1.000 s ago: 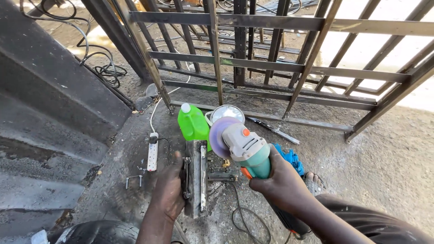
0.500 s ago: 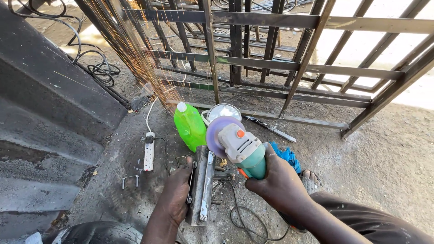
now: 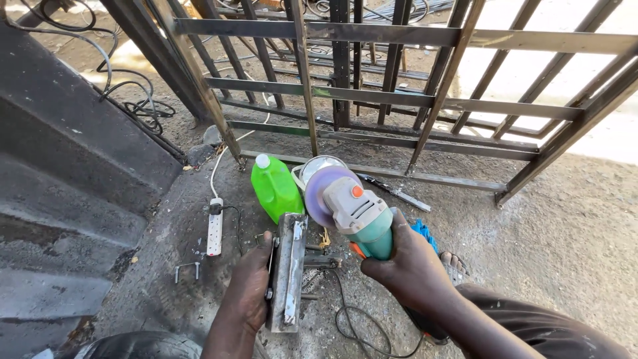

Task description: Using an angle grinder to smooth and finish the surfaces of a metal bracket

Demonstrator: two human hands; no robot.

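Observation:
My left hand (image 3: 247,287) grips the left side of a long grey metal piece (image 3: 288,271) that stands on the concrete ground, its length running away from me. My right hand (image 3: 412,267) holds a teal and grey angle grinder (image 3: 355,214) by its body. The grinder's disc (image 3: 319,196) hangs just above and to the right of the metal piece's far end, apart from it. The grinder's black cable (image 3: 362,329) loops on the ground below my right hand.
A green plastic jug (image 3: 274,188) stands just beyond the metal piece, with a round metal bowl (image 3: 318,168) beside it. A white power strip (image 3: 214,226) lies left. A welded steel gate frame (image 3: 425,106) leans across the back. Concrete steps (image 3: 73,199) rise at left. A small U-shaped bracket (image 3: 187,268) lies on the ground.
The sparks that flew up to the left half a second ago have stopped. The grinder's disc has lifted slightly off the metal piece. My left hand keeps its grip.

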